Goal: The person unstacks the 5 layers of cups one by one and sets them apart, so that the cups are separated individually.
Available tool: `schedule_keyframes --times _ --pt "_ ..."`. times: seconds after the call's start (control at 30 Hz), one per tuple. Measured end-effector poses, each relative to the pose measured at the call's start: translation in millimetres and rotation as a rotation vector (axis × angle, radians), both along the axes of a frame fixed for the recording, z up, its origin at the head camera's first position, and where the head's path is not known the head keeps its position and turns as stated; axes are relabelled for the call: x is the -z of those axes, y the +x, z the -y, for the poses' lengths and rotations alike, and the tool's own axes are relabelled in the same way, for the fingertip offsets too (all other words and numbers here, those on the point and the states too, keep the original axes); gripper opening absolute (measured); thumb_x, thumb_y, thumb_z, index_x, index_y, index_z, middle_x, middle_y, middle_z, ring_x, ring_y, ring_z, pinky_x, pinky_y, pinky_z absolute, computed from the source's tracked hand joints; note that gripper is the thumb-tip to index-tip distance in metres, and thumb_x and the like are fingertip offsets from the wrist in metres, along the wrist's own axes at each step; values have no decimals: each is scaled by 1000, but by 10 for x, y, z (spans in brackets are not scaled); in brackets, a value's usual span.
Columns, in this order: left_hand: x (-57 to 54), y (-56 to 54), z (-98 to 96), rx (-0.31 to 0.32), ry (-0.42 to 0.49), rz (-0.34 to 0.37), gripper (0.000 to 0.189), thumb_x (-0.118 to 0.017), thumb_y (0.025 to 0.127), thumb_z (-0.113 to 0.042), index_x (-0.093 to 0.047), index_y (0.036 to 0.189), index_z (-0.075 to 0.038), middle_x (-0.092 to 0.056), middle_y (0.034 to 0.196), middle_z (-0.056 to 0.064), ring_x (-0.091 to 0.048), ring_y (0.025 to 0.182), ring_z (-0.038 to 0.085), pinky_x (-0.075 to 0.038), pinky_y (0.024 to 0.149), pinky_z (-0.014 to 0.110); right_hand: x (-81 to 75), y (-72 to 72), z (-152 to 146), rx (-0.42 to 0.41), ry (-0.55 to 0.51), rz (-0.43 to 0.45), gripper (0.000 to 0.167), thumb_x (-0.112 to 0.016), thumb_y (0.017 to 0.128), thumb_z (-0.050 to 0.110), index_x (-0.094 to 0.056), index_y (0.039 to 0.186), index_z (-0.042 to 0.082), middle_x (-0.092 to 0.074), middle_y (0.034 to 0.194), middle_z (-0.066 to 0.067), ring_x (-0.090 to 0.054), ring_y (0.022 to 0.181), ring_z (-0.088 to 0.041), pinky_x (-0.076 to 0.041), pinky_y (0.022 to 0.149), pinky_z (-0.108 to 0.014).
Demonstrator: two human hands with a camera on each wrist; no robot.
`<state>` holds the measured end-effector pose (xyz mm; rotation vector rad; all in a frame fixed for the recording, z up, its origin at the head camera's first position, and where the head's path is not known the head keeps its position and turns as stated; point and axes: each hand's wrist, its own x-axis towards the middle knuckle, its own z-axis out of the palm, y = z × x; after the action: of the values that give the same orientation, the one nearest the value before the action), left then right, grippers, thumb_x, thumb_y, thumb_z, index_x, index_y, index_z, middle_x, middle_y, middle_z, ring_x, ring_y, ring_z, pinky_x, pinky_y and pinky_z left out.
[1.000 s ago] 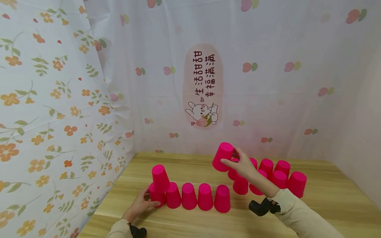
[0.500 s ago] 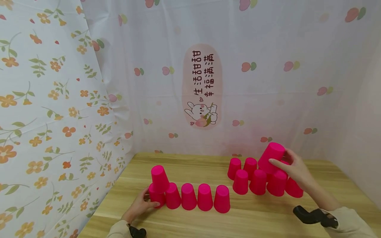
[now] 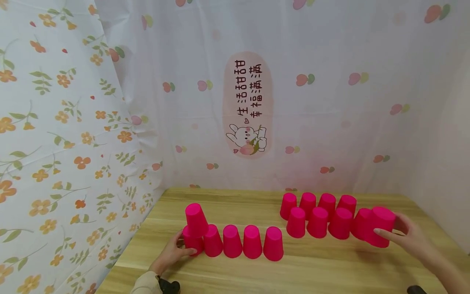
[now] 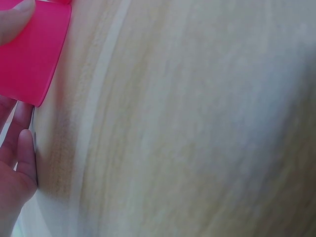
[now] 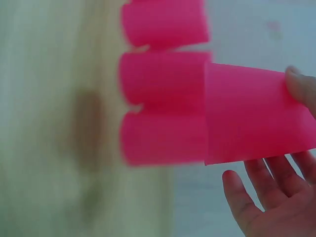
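Note:
My left hand (image 3: 174,251) holds the leftmost pink cup (image 3: 192,241) of a front row, thumb on its near side and fingers around the far side. All cups stand upside down. Another pink cup (image 3: 196,219) rests on top, across the first two of that row. At the right, my right hand (image 3: 409,234) grips a pink cup (image 3: 382,224) by its sides, mouth down. In the right wrist view, this held cup (image 5: 256,116) is raised above the table, overlapping a standing cup (image 5: 165,138), with the thumb on one side and fingers on the other.
More cups (image 3: 252,241) continue the front row to the right. Several others stand in two lines at the back right, such as a nearer cup (image 3: 317,222) and a farther cup (image 3: 289,205). A printed curtain (image 3: 312,122) hangs behind the wooden table (image 3: 227,277).
My right hand has carried its cup from above the left of the back group, over it, to the right and down at its right end. The left hand stays on its cup.

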<state>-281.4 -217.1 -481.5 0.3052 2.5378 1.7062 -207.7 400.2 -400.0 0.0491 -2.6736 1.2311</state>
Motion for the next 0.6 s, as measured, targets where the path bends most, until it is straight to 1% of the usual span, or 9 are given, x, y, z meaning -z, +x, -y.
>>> schedule_keyframes --times 0.03,0.1,0.2,0.27,0.37,0.4,0.47,0.53,0.6 --pt "2 0 6 -1 -4 1 67 -73 70 -5 -38 127 5 -51 107 15 -53 97 32 -44 79 38 50 9 -39 3 16 14 52 -61 84 21 -35 119 -8 -51 92 20 -45 76 14 -48 59 -25" --pt "9 -2 19 3 -5 2 67 -74 70 -6 -39 126 5 -51 108 16 -52 97 31 -43 80 37 151 32 -119 11 45 51 56 -61 85 22 -34 119 -12 -57 97 2 -52 77 6 -49 59 -25" --pt "15 0 30 13 9 -1 67 -74 70 -7 -40 125 5 -52 107 16 -53 96 30 -43 79 36 294 48 -216 50 76 107 61 -59 85 26 -31 119 -16 -52 104 -28 -59 82 -21 -49 59 -24" --pt "22 -4 29 17 21 -2 66 -74 70 -6 -39 126 6 -52 107 16 -53 96 31 -43 78 35 377 41 -273 69 80 151 65 -58 86 29 -28 119 -17 -43 109 -38 -55 87 -37 -48 60 -25" --pt "23 -5 19 16 32 -8 65 -73 71 -3 -38 125 7 -51 107 17 -53 96 33 -44 77 36 487 19 -313 88 69 190 68 -58 85 31 -24 119 -17 -39 110 -39 -50 90 -43 -48 60 -26" --pt "23 -6 15 15 34 -7 65 -72 71 -3 -38 126 7 -51 107 17 -53 96 33 -44 77 36 524 15 -317 89 61 189 68 -59 85 30 -24 119 -17 -40 109 -39 -52 88 -36 -48 61 -26" --pt "14 -1 8 11 34 -8 66 -72 71 -3 -38 126 7 -51 107 17 -53 96 33 -45 77 36 585 11 -308 90 54 172 68 -61 84 28 -24 118 -18 -41 107 -38 -53 87 -36 -48 61 -25" --pt "8 5 4 7 36 -6 67 -72 71 -3 -37 127 7 -51 108 17 -53 97 33 -44 78 37 628 9 -292 95 56 152 68 -62 83 27 -23 117 -18 -41 106 -39 -53 87 -39 -50 62 -28" --pt "10 16 7 1 26 -3 68 -73 71 -4 -37 127 6 -51 108 17 -53 98 33 -44 79 37 658 6 -270 109 65 125 68 -63 83 25 -24 117 -19 -41 106 -40 -53 87 -41 -49 61 -26"
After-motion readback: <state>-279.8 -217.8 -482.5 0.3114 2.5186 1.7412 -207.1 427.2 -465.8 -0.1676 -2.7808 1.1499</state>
